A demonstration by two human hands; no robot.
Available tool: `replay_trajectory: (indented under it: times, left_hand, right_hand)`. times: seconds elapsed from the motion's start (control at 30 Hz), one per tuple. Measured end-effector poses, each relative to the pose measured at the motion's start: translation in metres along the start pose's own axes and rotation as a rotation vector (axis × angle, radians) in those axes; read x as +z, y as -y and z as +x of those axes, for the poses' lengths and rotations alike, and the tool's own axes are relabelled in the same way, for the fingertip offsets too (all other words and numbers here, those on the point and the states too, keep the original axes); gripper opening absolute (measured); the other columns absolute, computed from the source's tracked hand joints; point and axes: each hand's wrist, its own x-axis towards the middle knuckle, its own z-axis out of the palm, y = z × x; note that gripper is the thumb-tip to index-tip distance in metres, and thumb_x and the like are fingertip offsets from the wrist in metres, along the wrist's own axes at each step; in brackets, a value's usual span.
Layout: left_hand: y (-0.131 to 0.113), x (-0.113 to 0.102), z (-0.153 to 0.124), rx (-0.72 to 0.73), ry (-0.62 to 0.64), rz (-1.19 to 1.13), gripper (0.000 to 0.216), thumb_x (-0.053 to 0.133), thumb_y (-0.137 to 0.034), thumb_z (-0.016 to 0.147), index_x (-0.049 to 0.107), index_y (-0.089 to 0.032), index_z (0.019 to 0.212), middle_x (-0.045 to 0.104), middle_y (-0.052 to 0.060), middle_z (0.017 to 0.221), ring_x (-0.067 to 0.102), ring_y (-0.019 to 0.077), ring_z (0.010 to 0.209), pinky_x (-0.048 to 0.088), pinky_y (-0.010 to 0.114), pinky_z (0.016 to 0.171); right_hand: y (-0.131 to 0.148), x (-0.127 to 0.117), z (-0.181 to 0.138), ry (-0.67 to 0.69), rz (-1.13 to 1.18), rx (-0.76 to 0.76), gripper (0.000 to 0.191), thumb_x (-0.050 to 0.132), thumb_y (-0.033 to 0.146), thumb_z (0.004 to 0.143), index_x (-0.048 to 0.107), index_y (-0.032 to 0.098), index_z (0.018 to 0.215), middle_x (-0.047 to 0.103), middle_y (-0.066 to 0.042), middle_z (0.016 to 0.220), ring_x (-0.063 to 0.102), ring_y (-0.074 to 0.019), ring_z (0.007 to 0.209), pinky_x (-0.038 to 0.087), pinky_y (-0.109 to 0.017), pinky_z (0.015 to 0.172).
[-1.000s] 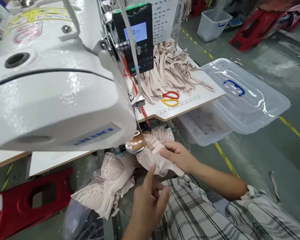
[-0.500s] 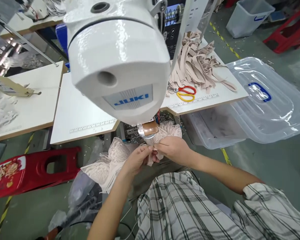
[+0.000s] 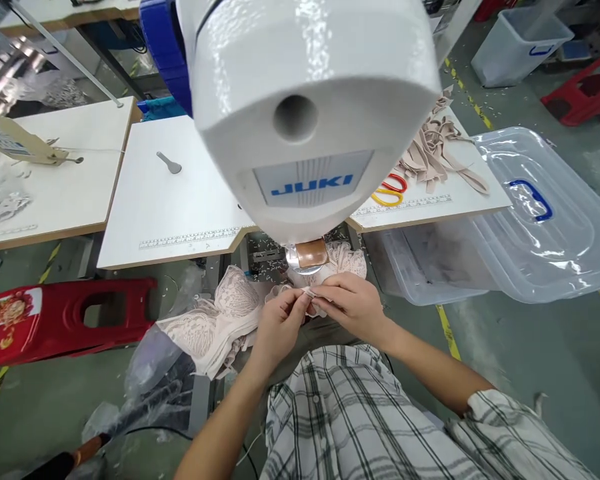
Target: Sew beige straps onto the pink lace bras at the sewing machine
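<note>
A white JUKI sewing machine head point(image 3: 305, 107) fills the top middle. Under it sits a copper-coloured post point(image 3: 310, 255). Just below the post, my left hand point(image 3: 279, 323) and my right hand point(image 3: 353, 305) meet, both pinching a small end of a beige lace bra point(image 3: 230, 310). The bra's cups hang to the left of my left hand, and more lace point(image 3: 345, 257) bunches behind my right hand. Both hands are closed on the fabric.
A white table point(image 3: 175, 207) carries a pile of beige straps point(image 3: 433, 150) and red and yellow scissors point(image 3: 390, 190). A clear plastic bin with a lid point(image 3: 525, 220) stands at the right. A red stool point(image 3: 65, 320) lies at the left, with plastic bags below it.
My left hand rose from my lap and joined my right hand on the bra end. My head moved, so the machine head now sits centred above the hands.
</note>
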Motion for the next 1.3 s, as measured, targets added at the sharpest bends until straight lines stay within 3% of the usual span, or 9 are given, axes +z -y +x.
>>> replay_trajectory:
  times: [0.13, 0.23, 0.33, 0.43, 0.6, 0.73, 0.87, 1.07, 1.3]
  left_hand:
    - [0.005, 0.002, 0.005, -0.002, -0.025, 0.064, 0.037, 0.052, -0.049, 0.090, 0.060, -0.018, 0.070, 0.057, 0.000, 0.063, 0.050, 0.0134, 0.059, 0.040, 0.024, 0.056]
    - [0.011, 0.002, 0.010, -0.061, -0.046, 0.054, 0.043, 0.058, -0.055, 0.084, 0.052, -0.019, 0.062, 0.049, -0.003, 0.056, 0.043, 0.0118, 0.053, 0.034, 0.022, 0.050]
    - [0.018, 0.001, 0.013, -0.103, -0.053, -0.031, 0.046, 0.057, -0.058, 0.085, 0.046, -0.020, 0.060, 0.040, -0.006, 0.053, 0.037, 0.0097, 0.049, 0.031, 0.022, 0.048]
    - [0.024, 0.002, 0.013, -0.094, -0.116, -0.090, 0.047, 0.058, -0.058, 0.085, 0.043, -0.020, 0.061, 0.034, -0.007, 0.053, 0.030, 0.0086, 0.049, 0.028, 0.021, 0.047]
    - [0.022, 0.009, 0.012, -0.095, -0.116, -0.197, 0.049, 0.057, -0.063, 0.083, 0.048, -0.019, 0.063, 0.037, -0.007, 0.052, 0.033, 0.0090, 0.049, 0.028, 0.022, 0.047]
    - [0.014, 0.005, 0.013, -0.144, -0.060, -0.304, 0.051, 0.061, -0.067, 0.078, 0.056, -0.017, 0.068, 0.049, -0.003, 0.057, 0.041, 0.0094, 0.052, 0.036, 0.022, 0.052]
    - [0.010, -0.006, 0.012, -0.172, -0.022, -0.438, 0.045, 0.068, -0.060, 0.076, 0.060, -0.015, 0.075, 0.057, -0.001, 0.068, 0.048, 0.0094, 0.059, 0.040, 0.022, 0.057]
    - [0.006, -0.010, 0.012, -0.150, -0.014, -0.377, 0.039, 0.063, -0.054, 0.080, 0.059, -0.017, 0.072, 0.058, 0.000, 0.071, 0.049, 0.0102, 0.061, 0.041, 0.022, 0.059]
    - [0.004, -0.008, 0.011, -0.084, -0.035, -0.199, 0.034, 0.055, -0.048, 0.085, 0.059, -0.018, 0.071, 0.058, 0.000, 0.070, 0.051, 0.0117, 0.062, 0.041, 0.023, 0.059]
  right_hand:
    - [0.001, 0.011, -0.008, -0.064, 0.026, -0.066, 0.020, 0.056, 0.023, 0.097, 0.075, 0.023, 0.093, 0.076, -0.003, 0.082, 0.069, -0.0165, 0.076, 0.053, -0.029, 0.067]
    - [-0.020, 0.010, -0.006, 0.114, 0.085, -0.039, 0.028, 0.051, 0.029, 0.098, 0.075, 0.025, 0.086, 0.075, -0.004, 0.083, 0.069, -0.0170, 0.078, 0.055, -0.029, 0.069]
    - [-0.070, -0.016, 0.021, 0.150, -0.022, 0.126, 0.028, 0.046, 0.028, 0.098, 0.073, 0.022, 0.102, 0.074, -0.007, 0.097, 0.068, -0.0196, 0.092, 0.056, -0.032, 0.080]
    - [-0.126, -0.061, 0.070, 0.124, -0.523, 0.426, 0.042, 0.037, 0.014, 0.096, 0.055, 0.012, 0.135, 0.062, -0.018, 0.130, 0.058, -0.0258, 0.118, 0.047, -0.040, 0.099]
    - [-0.168, -0.101, 0.124, 0.404, -0.721, 0.476, 0.034, 0.049, 0.012, 0.089, 0.061, 0.006, 0.121, 0.066, -0.025, 0.114, 0.062, -0.0358, 0.107, 0.046, -0.042, 0.089]
    - [-0.150, -0.102, 0.100, 0.423, -0.694, 0.469, 0.032, 0.049, 0.020, 0.090, 0.061, 0.007, 0.117, 0.067, -0.023, 0.108, 0.065, -0.0338, 0.091, 0.046, -0.037, 0.071]
    - [-0.096, -0.107, 0.040, 0.313, -0.397, 0.497, 0.033, 0.055, 0.036, 0.087, 0.063, 0.014, 0.112, 0.070, -0.012, 0.088, 0.064, -0.0250, 0.069, 0.048, -0.034, 0.060]
    - [-0.009, -0.091, -0.022, 0.509, -0.062, 0.300, 0.027, 0.063, 0.033, 0.084, 0.063, 0.024, 0.110, 0.070, -0.010, 0.106, 0.067, -0.0220, 0.074, 0.055, -0.033, 0.057]
    - [-0.003, -0.058, -0.015, 0.458, -0.080, 0.148, 0.025, 0.058, 0.031, 0.091, 0.062, 0.021, 0.114, 0.070, -0.012, 0.108, 0.069, -0.0240, 0.082, 0.058, -0.037, 0.068]
